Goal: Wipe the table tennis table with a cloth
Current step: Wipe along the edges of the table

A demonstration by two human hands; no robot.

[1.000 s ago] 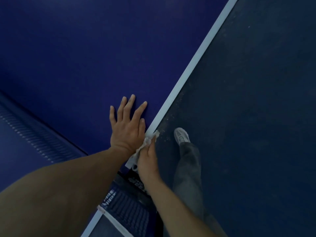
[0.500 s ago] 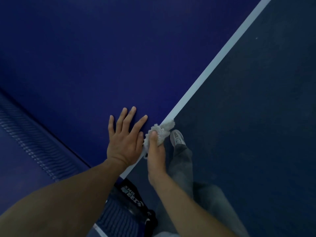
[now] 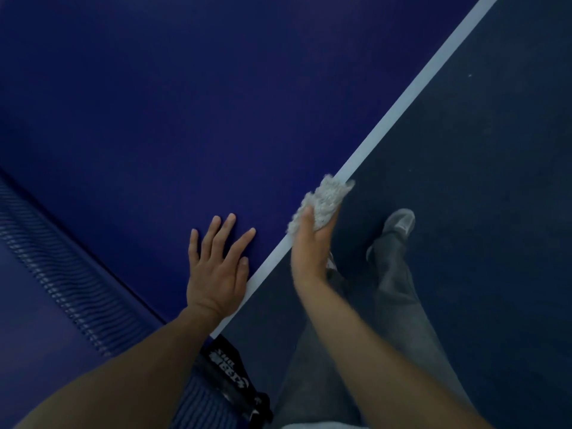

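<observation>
The blue table tennis table (image 3: 216, 103) fills the upper left, and its white side line (image 3: 399, 106) runs diagonally from the top right down to the net post. My right hand (image 3: 309, 246) grips a fluffy white cloth (image 3: 325, 199) at the table's edge, with the cloth lying over the white line. My left hand (image 3: 216, 267) rests flat on the blue surface, fingers spread, just inside the line.
The net (image 3: 62, 270) crosses the lower left, with its black clamp post (image 3: 232, 379) at the table's side. Dark blue floor (image 3: 479, 181) lies to the right. My grey trouser legs (image 3: 399, 292) and a grey shoe (image 3: 399, 221) stand beside the table edge.
My right hand has slid the cloth along the table's edge, away from the net post and past my left hand. My left hand has stayed flat on the table.
</observation>
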